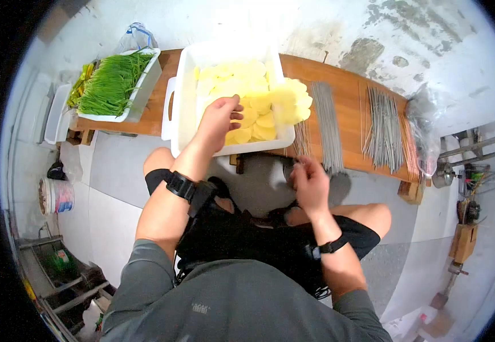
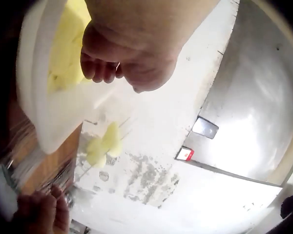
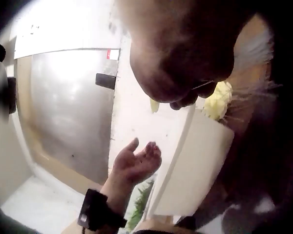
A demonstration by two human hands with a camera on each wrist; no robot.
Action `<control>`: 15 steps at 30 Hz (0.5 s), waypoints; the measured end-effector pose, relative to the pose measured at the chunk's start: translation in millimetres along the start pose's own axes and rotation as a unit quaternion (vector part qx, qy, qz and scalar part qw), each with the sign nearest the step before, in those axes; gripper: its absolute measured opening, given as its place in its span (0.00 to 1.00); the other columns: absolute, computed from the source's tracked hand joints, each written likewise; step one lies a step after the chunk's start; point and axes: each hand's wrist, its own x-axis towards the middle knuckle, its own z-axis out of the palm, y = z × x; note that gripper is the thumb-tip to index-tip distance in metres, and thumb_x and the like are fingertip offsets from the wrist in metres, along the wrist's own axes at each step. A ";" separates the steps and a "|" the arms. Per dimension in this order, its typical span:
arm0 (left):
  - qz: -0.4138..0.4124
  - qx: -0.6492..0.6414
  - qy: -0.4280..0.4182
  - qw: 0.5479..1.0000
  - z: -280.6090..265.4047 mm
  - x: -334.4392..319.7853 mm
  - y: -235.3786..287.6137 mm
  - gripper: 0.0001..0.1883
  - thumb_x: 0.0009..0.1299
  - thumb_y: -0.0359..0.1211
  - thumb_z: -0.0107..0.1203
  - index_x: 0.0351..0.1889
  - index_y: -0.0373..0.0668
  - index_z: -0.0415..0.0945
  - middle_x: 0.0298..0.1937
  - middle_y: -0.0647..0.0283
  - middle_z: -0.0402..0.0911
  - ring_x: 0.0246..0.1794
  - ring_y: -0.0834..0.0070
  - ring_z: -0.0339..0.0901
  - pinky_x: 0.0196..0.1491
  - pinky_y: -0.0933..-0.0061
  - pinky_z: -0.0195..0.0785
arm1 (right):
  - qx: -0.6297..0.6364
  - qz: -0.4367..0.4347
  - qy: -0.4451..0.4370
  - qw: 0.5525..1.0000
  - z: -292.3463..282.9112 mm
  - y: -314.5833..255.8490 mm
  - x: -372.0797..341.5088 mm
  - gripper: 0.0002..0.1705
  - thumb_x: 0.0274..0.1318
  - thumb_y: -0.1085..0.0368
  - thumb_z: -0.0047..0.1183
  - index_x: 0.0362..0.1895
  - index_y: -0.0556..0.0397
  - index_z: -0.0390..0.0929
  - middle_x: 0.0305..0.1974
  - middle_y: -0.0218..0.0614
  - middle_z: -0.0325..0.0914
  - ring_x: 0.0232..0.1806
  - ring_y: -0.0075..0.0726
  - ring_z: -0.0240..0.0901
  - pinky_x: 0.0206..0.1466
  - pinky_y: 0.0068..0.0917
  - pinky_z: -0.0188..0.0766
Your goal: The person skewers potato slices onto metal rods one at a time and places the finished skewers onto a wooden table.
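Note:
My left hand (image 1: 222,119) hovers over the white tub (image 1: 187,85), fingers loosely bent with nothing in them. Thin, round yellow slices (image 1: 264,121), which look like potato, fill the tub. In the right wrist view the palm of the left hand (image 3: 136,163) faces up. Lower and to the right, my right hand (image 1: 311,185) has its fingers curled and pinches a thin skewer. Several yellow slices (image 2: 105,146) are threaded on that skewer in the left wrist view; they blur in the head view. A stack of slices (image 1: 301,100) lies beside the tub's right wall.
Bundles of grey skewers (image 1: 328,128) and more skewers (image 1: 385,128) lie on the wooden bench (image 1: 350,85). At its left end stands a white tray with green chives (image 1: 110,85). A clear plastic bag (image 1: 427,131) hangs at the right end.

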 end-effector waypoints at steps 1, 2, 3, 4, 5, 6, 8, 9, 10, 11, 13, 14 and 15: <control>0.005 0.028 0.015 0.999 -7.6 7.5 0.5 0.12 0.73 0.43 0.51 0.38 0.44 0.72 0.36 0.68 0.75 0.32 0.79 0.72 0.35 0.77 0.66 | -0.044 -0.012 0.030 0.999 -6.1 3.3 15.1 0.14 0.61 0.66 0.52 0.49 0.59 0.75 0.29 0.37 0.80 0.30 0.26 0.76 0.37 0.25 0.72; 0.005 0.030 0.015 0.999 -16.8 15.1 0.8 0.12 0.73 0.43 0.51 0.38 0.44 0.72 0.36 0.68 0.75 0.32 0.79 0.72 0.35 0.77 0.66 | -0.087 -0.024 0.059 0.994 -11.9 9.1 30.7 0.14 0.61 0.66 0.52 0.50 0.59 0.75 0.27 0.36 0.80 0.29 0.26 0.75 0.37 0.26 0.72; -0.006 0.046 0.000 0.999 -28.0 23.1 1.0 0.12 0.72 0.43 0.52 0.40 0.45 0.72 0.36 0.69 0.75 0.34 0.79 0.72 0.37 0.76 0.65 | -0.076 -0.011 0.060 0.995 -17.8 14.5 47.1 0.15 0.61 0.66 0.51 0.50 0.60 0.75 0.26 0.36 0.79 0.29 0.26 0.74 0.36 0.26 0.72; -0.018 0.062 -0.013 0.998 -37.6 29.0 1.7 0.12 0.71 0.43 0.52 0.41 0.45 0.72 0.36 0.70 0.75 0.35 0.79 0.73 0.38 0.76 0.65 | -0.064 0.002 0.058 0.996 -21.9 17.4 63.0 0.16 0.61 0.65 0.51 0.51 0.60 0.75 0.26 0.36 0.78 0.28 0.27 0.73 0.35 0.26 0.71; -0.020 0.081 -0.017 0.996 -44.1 34.4 3.0 0.10 0.71 0.41 0.52 0.41 0.45 0.72 0.34 0.70 0.75 0.34 0.80 0.72 0.37 0.76 0.65 | -0.058 0.022 0.050 0.997 -23.7 18.3 77.4 0.17 0.61 0.64 0.51 0.50 0.61 0.76 0.25 0.35 0.77 0.26 0.27 0.72 0.34 0.26 0.71; -0.018 0.083 -0.012 0.996 -47.1 40.9 4.7 0.10 0.71 0.41 0.52 0.41 0.45 0.72 0.34 0.70 0.75 0.34 0.80 0.72 0.37 0.76 0.65 | -0.072 -0.003 0.044 0.996 -25.0 42.4 97.8 0.16 0.61 0.63 0.51 0.48 0.62 0.77 0.25 0.35 0.78 0.27 0.27 0.72 0.33 0.26 0.71; -0.050 0.167 -0.011 0.985 -53.5 51.7 4.0 0.10 0.70 0.40 0.52 0.41 0.45 0.74 0.32 0.70 0.76 0.31 0.81 0.72 0.35 0.76 0.66 | -0.036 0.042 0.005 0.998 -19.1 39.3 118.8 0.12 0.62 0.67 0.50 0.46 0.62 0.77 0.24 0.31 0.77 0.21 0.18 0.66 0.25 0.19 0.64; -0.051 0.170 -0.006 0.984 -54.9 56.8 2.5 0.10 0.70 0.40 0.52 0.41 0.45 0.74 0.32 0.70 0.76 0.31 0.81 0.72 0.35 0.76 0.66 | -0.032 0.043 0.002 0.999 -17.0 46.3 128.4 0.12 0.62 0.67 0.50 0.46 0.62 0.77 0.24 0.31 0.77 0.21 0.18 0.66 0.25 0.19 0.64; -0.057 0.245 -0.018 0.968 -53.5 62.0 0.9 0.11 0.69 0.40 0.53 0.41 0.43 0.75 0.31 0.69 0.76 0.30 0.80 0.73 0.33 0.76 0.67 | -0.068 0.042 -0.035 0.996 -15.3 56.2 137.9 0.16 0.61 0.63 0.51 0.47 0.62 0.77 0.29 0.40 0.80 0.28 0.30 0.73 0.32 0.26 0.69; -0.065 0.320 -0.031 0.945 -52.2 67.5 -0.2 0.12 0.69 0.40 0.53 0.40 0.41 0.77 0.30 0.68 0.77 0.29 0.80 0.74 0.32 0.75 0.68 | -0.103 0.041 -0.073 0.991 -14.7 67.0 145.2 0.20 0.60 0.59 0.52 0.49 0.63 0.77 0.35 0.48 0.82 0.35 0.41 0.81 0.39 0.33 0.74; -0.053 0.408 -0.037 0.911 -43.9 70.8 2.3 0.13 0.67 0.39 0.55 0.38 0.38 0.78 0.29 0.64 0.78 0.27 0.76 0.75 0.32 0.73 0.70 | -0.159 0.022 -0.087 0.983 -18.5 62.6 145.0 0.21 0.60 0.57 0.52 0.49 0.62 0.77 0.37 0.51 0.82 0.39 0.48 0.80 0.42 0.37 0.74; -0.035 0.491 -0.048 0.869 -42.2 74.0 2.6 0.13 0.65 0.38 0.57 0.36 0.36 0.79 0.28 0.60 0.79 0.26 0.72 0.76 0.32 0.70 0.71 | -0.218 -0.001 -0.097 0.971 -21.3 56.4 143.5 0.23 0.60 0.55 0.51 0.50 0.61 0.77 0.39 0.54 0.81 0.42 0.55 0.79 0.45 0.40 0.74; -0.040 0.492 -0.048 0.868 -43.7 82.0 0.4 0.13 0.65 0.38 0.57 0.36 0.36 0.79 0.28 0.60 0.79 0.26 0.72 0.76 0.32 0.70 0.71 | -0.252 0.006 -0.106 0.962 -24.1 36.3 137.6 0.23 0.61 0.52 0.50 0.49 0.59 0.78 0.40 0.56 0.80 0.45 0.62 0.76 0.50 0.43 0.72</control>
